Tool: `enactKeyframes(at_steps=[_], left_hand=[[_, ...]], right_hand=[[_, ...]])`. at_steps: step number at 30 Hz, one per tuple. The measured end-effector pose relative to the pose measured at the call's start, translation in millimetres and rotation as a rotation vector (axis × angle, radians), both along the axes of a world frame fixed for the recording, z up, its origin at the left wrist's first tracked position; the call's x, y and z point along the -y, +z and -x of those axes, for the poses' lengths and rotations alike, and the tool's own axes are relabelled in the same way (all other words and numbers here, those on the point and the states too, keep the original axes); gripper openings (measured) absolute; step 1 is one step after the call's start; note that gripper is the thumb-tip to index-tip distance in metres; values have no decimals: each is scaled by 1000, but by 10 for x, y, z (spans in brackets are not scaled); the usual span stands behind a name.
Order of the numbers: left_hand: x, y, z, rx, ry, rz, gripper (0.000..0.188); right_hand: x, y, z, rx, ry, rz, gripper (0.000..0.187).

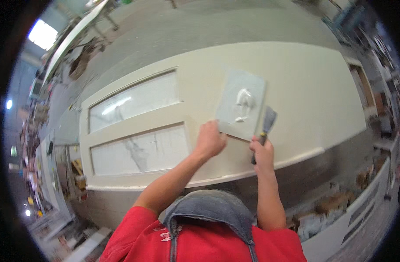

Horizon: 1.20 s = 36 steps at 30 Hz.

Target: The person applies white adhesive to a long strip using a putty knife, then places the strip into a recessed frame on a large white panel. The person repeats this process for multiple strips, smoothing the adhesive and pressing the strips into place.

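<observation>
A cream panelled door [305,100] lies flat in front of me. On it is a pale grey-white rectangular board [229,94] with a smeared heap of white paste [244,99] in its middle. My left hand [211,139] is closed at the board's near left corner, its fingertips partly hidden there. In my right hand [263,153] is a putty knife [270,118], gripped by its dark handle. Its metal blade points up and away, just right of the board. The blade appears apart from the paste.
Two recessed glass-like panels [136,150] fill the door's left part. Beyond it stretches a grey concrete floor [200,24]. A long white panel on a stand [73,39] is at the far left. Several boxes and scraps [335,203] lie at the near right, beside a white slotted panel [361,214].
</observation>
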State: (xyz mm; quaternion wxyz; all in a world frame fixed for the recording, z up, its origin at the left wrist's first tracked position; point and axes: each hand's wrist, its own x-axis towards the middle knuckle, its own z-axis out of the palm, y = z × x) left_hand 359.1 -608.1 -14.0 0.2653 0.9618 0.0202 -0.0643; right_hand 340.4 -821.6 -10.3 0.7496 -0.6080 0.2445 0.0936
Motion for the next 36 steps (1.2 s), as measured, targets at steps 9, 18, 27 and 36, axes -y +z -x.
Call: enactKeyframes(at_steps=[9, 18, 27, 36], left_hand=[[130, 245, -244, -224, 629, 1888, 45], [-348, 686, 7, -251, 573, 2047, 56], [-2473, 1593, 2864, 717, 754, 1897, 67], [-3681, 1225, 5403, 1457, 1005, 1387, 59]], right_hand=[[180, 296, -237, -147, -229, -501, 22], [-143, 914, 151, 18, 102, -168, 25], [-1334, 1444, 723, 102, 763, -114, 39], [-4248, 1830, 2890, -184, 1683, -238, 54]])
